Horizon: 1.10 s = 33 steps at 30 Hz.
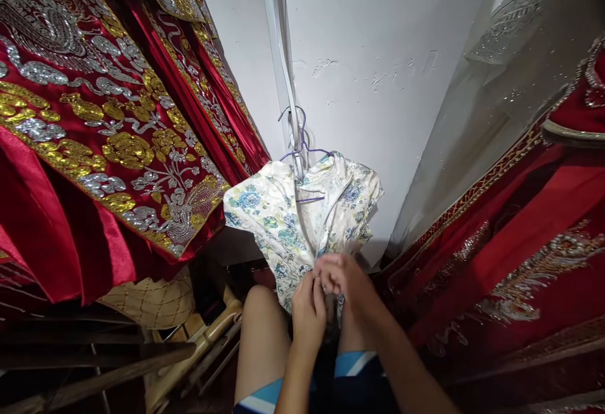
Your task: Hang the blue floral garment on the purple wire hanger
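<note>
We see the floral shirt (278,231) hanging upright in front of us, its collar and shoulders above the hands and its lower front directly at the fingertips. It is white with blue and green flowers, and its neck gapes open down to where the hands meet. A purple wire hanger (304,144) carries it, the lower bar showing across the neck opening. A white strap (282,48) runs down the pale wall (382,29) to the hanger, though we cannot tell how the two are joined. To the left, near the shirt's sleeve, hang red garments (127,149) thick with gold and silver embroidery; below them we see a bamboo frame (203,345). On the right hang a sheer pale fabric (505,42) and a beaded red garment (534,263), both apart from the shirt. Our knees (263,326) flank its lower part, and our hands cover some of the front edge. The left hand (308,307) is nearly closed, thumb and fingers pinching that edge; the right hand (341,275), just above and beside it, is narrow and curled, fingertips at the same edge, but we cannot tell whether it grips the cloth.
</note>
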Each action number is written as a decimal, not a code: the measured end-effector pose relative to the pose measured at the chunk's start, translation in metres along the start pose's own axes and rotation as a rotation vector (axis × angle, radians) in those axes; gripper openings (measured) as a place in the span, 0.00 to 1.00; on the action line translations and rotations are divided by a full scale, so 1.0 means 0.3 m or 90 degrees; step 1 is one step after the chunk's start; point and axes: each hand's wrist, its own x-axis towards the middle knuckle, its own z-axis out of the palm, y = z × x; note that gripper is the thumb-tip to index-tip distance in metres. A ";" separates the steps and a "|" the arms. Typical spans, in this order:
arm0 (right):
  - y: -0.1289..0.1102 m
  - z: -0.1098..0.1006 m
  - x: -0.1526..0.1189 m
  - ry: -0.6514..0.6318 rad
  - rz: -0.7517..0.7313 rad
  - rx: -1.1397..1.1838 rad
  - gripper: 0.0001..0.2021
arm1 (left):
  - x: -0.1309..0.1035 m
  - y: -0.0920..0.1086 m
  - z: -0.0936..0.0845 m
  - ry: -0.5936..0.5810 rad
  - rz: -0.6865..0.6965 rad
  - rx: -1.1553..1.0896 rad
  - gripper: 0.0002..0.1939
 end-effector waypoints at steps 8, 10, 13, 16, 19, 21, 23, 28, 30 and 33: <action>-0.416 -0.013 0.305 0.046 -0.188 0.107 0.10 | 0.088 -0.088 -0.040 -0.123 0.055 0.156 0.13; -0.410 0.000 0.303 0.026 -0.205 0.061 0.09 | 0.137 -0.086 -0.081 -0.148 0.075 0.167 0.13; -0.361 0.012 0.276 0.001 -0.227 -0.006 0.10 | 0.237 -0.008 -0.151 -0.109 0.138 0.115 0.11; -0.334 0.021 0.261 -0.012 -0.248 -0.040 0.12 | 0.361 0.153 -0.212 0.050 0.228 0.077 0.19; -0.331 0.024 0.267 -0.022 -0.275 -0.066 0.12 | 0.492 0.313 -0.252 0.053 0.365 0.134 0.18; -0.316 0.022 0.278 -0.003 -0.291 -0.089 0.11 | 0.563 0.374 -0.267 0.040 0.441 0.191 0.14; -0.282 0.018 0.292 0.043 -0.294 -0.121 0.12 | 0.606 0.393 -0.274 0.039 0.492 0.249 0.12; -0.161 0.019 0.349 0.112 -0.279 -0.180 0.12 | 0.605 0.352 -0.270 0.127 0.512 0.259 0.10; -0.120 0.013 0.372 0.105 -0.261 -0.220 0.12 | 0.595 0.344 -0.279 0.206 0.468 0.173 0.10; -0.059 -0.016 0.373 0.104 -0.203 -0.251 0.11 | 0.621 0.329 -0.337 0.364 0.387 0.002 0.11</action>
